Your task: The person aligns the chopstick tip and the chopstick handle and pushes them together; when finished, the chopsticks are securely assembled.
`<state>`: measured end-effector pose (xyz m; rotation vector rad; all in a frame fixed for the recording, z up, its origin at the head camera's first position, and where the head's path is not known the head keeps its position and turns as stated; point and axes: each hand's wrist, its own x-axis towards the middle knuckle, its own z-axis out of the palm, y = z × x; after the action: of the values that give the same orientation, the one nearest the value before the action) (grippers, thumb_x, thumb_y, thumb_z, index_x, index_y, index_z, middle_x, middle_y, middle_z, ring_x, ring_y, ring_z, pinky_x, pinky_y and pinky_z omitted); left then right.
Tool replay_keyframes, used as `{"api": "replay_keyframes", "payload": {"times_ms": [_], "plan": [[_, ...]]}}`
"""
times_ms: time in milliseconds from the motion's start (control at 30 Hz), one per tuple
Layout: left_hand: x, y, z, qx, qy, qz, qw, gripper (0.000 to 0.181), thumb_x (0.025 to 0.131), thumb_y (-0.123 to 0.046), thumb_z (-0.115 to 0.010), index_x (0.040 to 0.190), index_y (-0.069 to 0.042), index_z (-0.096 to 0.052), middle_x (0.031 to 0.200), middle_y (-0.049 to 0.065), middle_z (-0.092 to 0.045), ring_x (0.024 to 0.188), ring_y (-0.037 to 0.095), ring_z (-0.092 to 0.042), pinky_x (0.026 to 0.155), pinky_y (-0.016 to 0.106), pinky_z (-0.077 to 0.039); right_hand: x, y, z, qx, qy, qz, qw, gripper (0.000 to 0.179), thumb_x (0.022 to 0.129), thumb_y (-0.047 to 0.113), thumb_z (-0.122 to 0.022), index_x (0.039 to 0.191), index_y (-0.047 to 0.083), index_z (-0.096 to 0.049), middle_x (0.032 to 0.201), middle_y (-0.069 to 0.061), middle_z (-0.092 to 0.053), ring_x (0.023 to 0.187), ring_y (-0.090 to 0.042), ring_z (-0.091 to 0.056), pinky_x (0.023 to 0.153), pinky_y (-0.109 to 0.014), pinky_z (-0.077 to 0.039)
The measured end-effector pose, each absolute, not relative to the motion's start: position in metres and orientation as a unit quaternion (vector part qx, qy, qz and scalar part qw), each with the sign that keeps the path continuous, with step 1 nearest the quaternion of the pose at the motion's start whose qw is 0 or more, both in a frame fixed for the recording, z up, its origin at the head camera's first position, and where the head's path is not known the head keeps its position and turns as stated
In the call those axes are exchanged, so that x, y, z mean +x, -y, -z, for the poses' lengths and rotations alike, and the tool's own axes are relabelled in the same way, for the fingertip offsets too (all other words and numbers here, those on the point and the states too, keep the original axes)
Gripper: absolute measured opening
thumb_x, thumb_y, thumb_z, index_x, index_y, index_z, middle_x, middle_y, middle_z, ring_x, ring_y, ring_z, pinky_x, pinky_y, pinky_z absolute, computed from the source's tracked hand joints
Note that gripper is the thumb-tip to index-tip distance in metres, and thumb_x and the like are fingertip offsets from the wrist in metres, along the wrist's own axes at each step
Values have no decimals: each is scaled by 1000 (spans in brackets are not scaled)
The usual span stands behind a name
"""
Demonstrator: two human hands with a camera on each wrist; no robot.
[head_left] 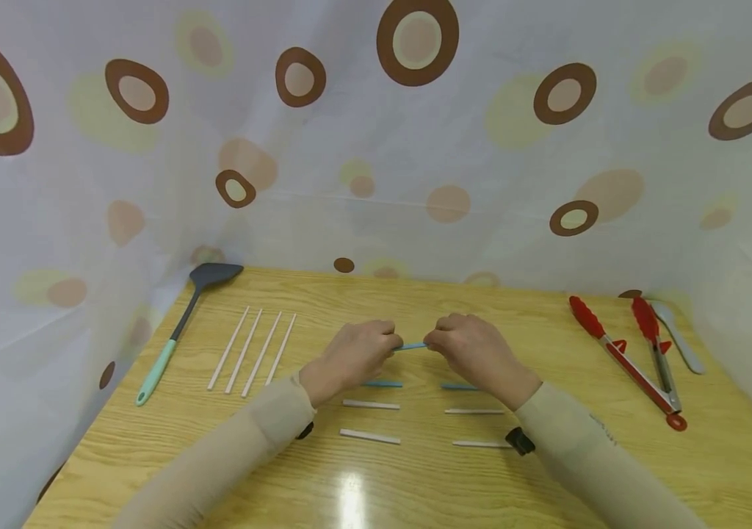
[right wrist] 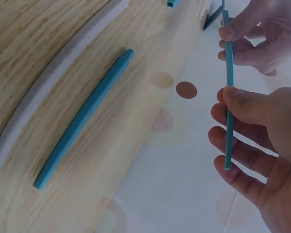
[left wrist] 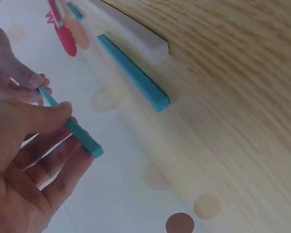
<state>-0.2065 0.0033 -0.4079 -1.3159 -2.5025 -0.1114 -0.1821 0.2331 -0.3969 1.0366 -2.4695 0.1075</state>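
Note:
A thin blue stick [head_left: 412, 346] is held in the air above the table, with a hand at each end. My left hand [head_left: 359, 353] pinches its left end between thumb and fingers. At the other end, my right hand [head_left: 478, 356] grips it the same way. The right wrist view shows the blue stick [right wrist: 229, 73] running straight from one hand to the other; whether it is one piece or two, I cannot tell. Below lie a left blue stick [head_left: 385, 383] and a right blue stick [head_left: 458, 386], partly hidden by the hands. Nearer are short white sticks [head_left: 371, 405] in two columns.
Several longer white sticks [head_left: 227, 349] lie side by side at left. Beyond them is a spatula [head_left: 163, 371] with a mint handle. Red-tipped tongs [head_left: 637, 378] lie spread at right, beside a pale grey utensil [head_left: 678, 338]. A patterned sheet [head_left: 363, 132] stands behind the wooden table [head_left: 416, 485].

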Motion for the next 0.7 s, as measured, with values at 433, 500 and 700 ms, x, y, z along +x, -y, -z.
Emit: {"api": "replay_keyframes", "payload": {"times_ms": [433,500,700], "plan": [[-204,15,400,-392,912,116,32,10,91,-5,-72,101,-4,-71,91,4,-64,79,16,-64,67,25,-54,-182,-245,398,368,896,-50,244,42,75,9,-87,111,6,-66,108,-10,-60,99,-28,-58,76,-41,-52],[-204,20,400,-370,918,145,6,9,92,-2,-69,101,-1,-70,91,7,-65,81,18,-64,68,27,-54,-180,-246,399,372,898,-58,229,41,74,10,-88,110,6,-68,106,-9,-61,97,-27,-58,74,-39,-52],[-203,41,399,-276,937,207,-63,8,90,8,-66,84,3,-62,68,6,-55,54,12,-48,50,23,-42,-172,-253,402,359,922,-70,125,36,75,13,-88,106,8,-71,99,-6,-63,90,-24,-60,69,-34,-53]]}}
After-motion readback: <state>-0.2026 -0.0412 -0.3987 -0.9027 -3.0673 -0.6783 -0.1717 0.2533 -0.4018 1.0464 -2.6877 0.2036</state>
